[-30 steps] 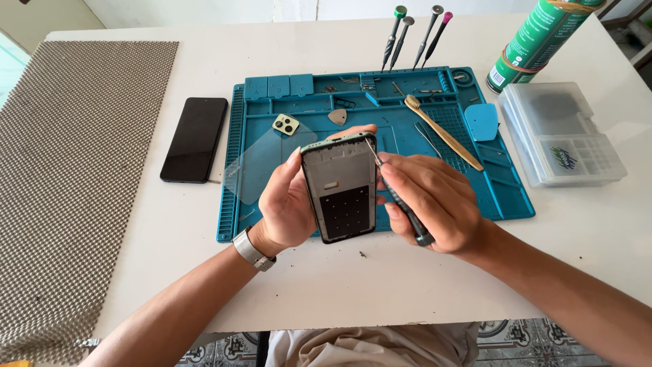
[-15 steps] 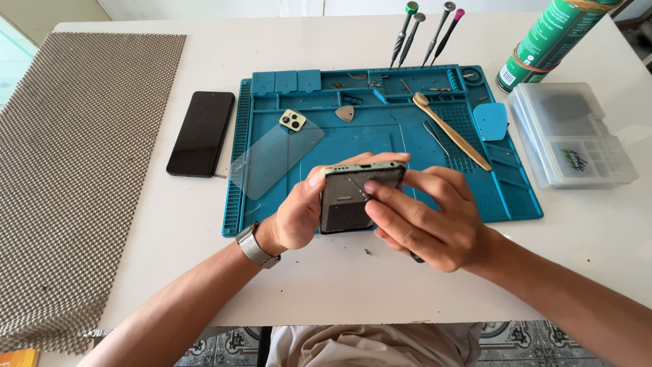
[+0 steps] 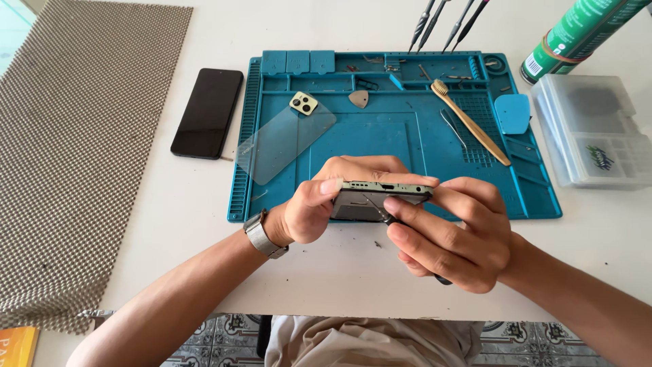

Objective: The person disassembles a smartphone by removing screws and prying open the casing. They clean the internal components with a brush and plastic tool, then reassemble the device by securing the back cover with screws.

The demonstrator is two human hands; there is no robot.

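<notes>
White and broad, the table (image 3: 170, 204) carried a blue repair mat (image 3: 407, 136) at its centre, seen from the head camera looking down. Over the mat's near edge, the left hand (image 3: 309, 211) gripped an opened phone (image 3: 380, 197) by its left side, tilted so its bottom edge with the ports faced the camera. The right hand (image 3: 455, 234) pinched the phone's right end with thumb and forefinger while also clasping a thin dark screwdriver (image 3: 384, 216), its tip lying against the phone's underside. A metal watch (image 3: 263, 234) circled the left wrist.

On the mat lay a clear back cover (image 3: 285, 146) with a yellow-green camera block (image 3: 303, 103) at its upper end, a grey pick (image 3: 360, 99) just beside it, a bamboo brush (image 3: 470, 124) set slantwise, tweezers (image 3: 451, 128) near the brush and a blue pad (image 3: 513, 113). Four drivers (image 3: 445, 24) stood upright at the mat's far edge. Left of the mat rested a black phone (image 3: 207, 112), face up, and beyond it a woven grey mat (image 3: 75, 149). To the right sat a clear plastic box (image 3: 594, 132) and, behind it, a green spray can (image 3: 577, 30).
</notes>
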